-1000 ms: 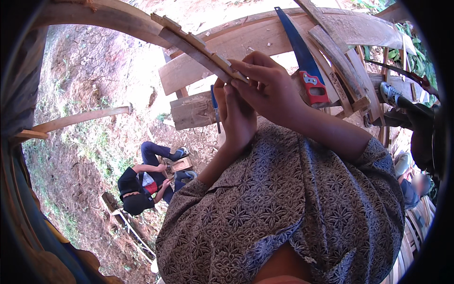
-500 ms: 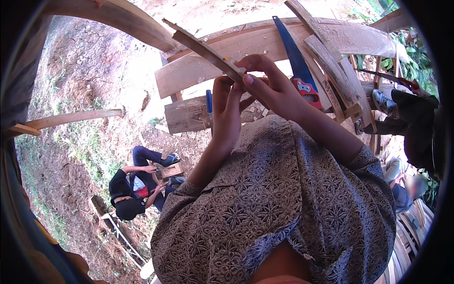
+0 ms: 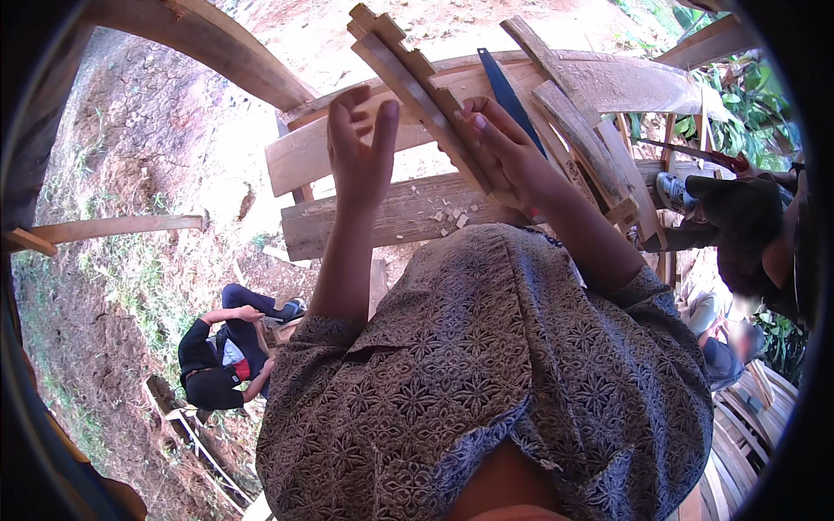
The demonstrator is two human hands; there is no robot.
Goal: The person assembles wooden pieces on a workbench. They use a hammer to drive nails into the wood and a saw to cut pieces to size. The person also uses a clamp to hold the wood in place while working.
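My right hand [image 3: 514, 154] grips a long wooden strip [image 3: 415, 94] with stepped notches cut along one edge. The strip slants from the upper left down towards my body, its lower end over the bench boards. My left hand [image 3: 358, 156] is raised left of the strip, apart from it, thumb and fingers spread and holding nothing. Behind my right hand lies a handsaw [image 3: 506, 94] with a dark blue blade; its red handle is almost wholly hidden by my hand and forearm. Small wood chips [image 3: 452, 215] are scattered on the plank [image 3: 391, 213] below the strip.
Loose boards [image 3: 578, 139] are stacked at the bench's right. A curved timber [image 3: 217, 52] rises at the upper left. One person [image 3: 226, 356] sits low at the left, another [image 3: 738, 208] is at the right edge, and a third [image 3: 725, 352] sits farther down right.
My left hand has let go of the strip and moved left, its fingers opening. The strip has turned, showing its notched edge, and its near end has dropped towards me.
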